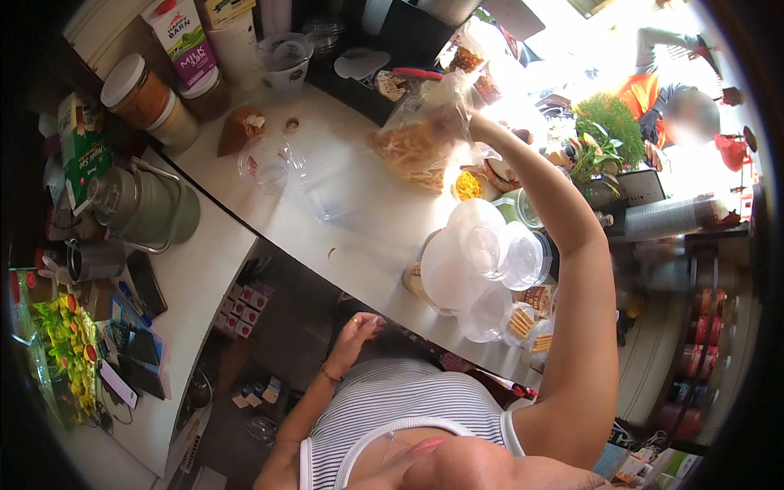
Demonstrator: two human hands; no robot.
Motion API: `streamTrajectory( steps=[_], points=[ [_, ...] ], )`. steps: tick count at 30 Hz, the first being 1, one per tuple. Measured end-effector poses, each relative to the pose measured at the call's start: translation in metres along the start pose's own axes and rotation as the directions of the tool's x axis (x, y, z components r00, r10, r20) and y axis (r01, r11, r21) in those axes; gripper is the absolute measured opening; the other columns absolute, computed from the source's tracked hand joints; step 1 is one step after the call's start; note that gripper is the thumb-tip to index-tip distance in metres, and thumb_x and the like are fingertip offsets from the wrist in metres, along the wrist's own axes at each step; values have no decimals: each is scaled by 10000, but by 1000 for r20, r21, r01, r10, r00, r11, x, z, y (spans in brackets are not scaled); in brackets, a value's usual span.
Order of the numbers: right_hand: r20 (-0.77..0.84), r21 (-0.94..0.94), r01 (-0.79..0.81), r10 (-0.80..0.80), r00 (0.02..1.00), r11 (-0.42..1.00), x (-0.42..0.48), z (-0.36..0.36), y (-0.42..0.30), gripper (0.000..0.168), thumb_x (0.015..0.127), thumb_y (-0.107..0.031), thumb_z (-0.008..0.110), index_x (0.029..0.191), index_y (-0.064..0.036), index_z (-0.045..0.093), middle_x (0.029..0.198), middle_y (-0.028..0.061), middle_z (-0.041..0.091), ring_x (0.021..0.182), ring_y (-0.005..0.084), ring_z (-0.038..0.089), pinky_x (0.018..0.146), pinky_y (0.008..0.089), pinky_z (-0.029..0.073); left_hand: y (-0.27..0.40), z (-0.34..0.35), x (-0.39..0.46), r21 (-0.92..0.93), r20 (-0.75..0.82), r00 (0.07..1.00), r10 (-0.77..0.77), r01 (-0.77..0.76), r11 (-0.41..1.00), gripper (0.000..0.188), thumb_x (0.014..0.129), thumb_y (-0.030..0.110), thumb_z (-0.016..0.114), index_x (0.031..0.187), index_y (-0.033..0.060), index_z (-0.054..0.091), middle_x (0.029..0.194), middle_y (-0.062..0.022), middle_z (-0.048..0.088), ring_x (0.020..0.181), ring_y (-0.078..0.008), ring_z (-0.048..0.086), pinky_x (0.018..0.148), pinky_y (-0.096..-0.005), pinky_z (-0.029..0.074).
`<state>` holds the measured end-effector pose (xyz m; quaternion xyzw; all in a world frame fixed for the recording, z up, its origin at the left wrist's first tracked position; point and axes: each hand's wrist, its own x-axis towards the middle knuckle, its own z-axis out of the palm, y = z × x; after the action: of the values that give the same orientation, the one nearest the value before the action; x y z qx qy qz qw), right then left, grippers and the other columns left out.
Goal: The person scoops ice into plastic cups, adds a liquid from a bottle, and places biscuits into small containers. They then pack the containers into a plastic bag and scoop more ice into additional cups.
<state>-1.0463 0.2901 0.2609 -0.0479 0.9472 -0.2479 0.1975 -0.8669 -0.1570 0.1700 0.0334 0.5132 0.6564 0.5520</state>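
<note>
My right arm reaches up over the counter, and my right hand (450,119) is at the top of a clear plastic bag (416,147) of pale orange, strip-like food. Plastic and glare blur its fingers, so the grip cannot be made out. My left hand (361,334) is held in front of my body, below the counter's edge, with fingers loosely bent and nothing seen in it. Beside the bag stands a container of yellow shreds (468,185). Clear plastic cups and lids (269,165) lie on the white counter (367,245), left of the bag.
White lids and tubs (456,263) crowd the counter's right part, near wafer sticks (520,323). Jars (131,89), a milk carton (180,43) and a large green-grey jug (153,205) stand left. A phone (147,285) lies on the side counter. A person (661,110) is outside beyond a plant (606,131).
</note>
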Motion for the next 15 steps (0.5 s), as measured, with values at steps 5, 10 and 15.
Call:
streamTrajectory(
  steps=[5,10,15],
  points=[
    [-327,376,-83,216,920,923,-35,-12,-13,145,806,-116,617,840,25,615,704,57,598,659,132,580,618,276,495,-2,-4,-3,-36,-13,1000,-6,5,999,310,925,313,466,1047,36,531,1038,-63,582,948,-121,538,842,-273,422],
    [-400,712,93,294,868,696,-105,-24,-19,143,838,-142,608,878,-5,612,769,36,605,678,77,536,639,219,444,-2,0,-4,-12,37,999,-36,36,999,322,916,322,478,1048,32,527,1042,-74,581,954,-139,538,846,-283,426],
    [-525,833,286,511,680,474,-209,-21,-22,191,824,-128,640,949,12,605,836,64,609,706,79,553,646,193,453,-3,28,-2,76,169,973,-154,143,987,306,918,294,469,1055,27,526,1047,-80,579,962,-152,535,855,-293,426]
  ],
)
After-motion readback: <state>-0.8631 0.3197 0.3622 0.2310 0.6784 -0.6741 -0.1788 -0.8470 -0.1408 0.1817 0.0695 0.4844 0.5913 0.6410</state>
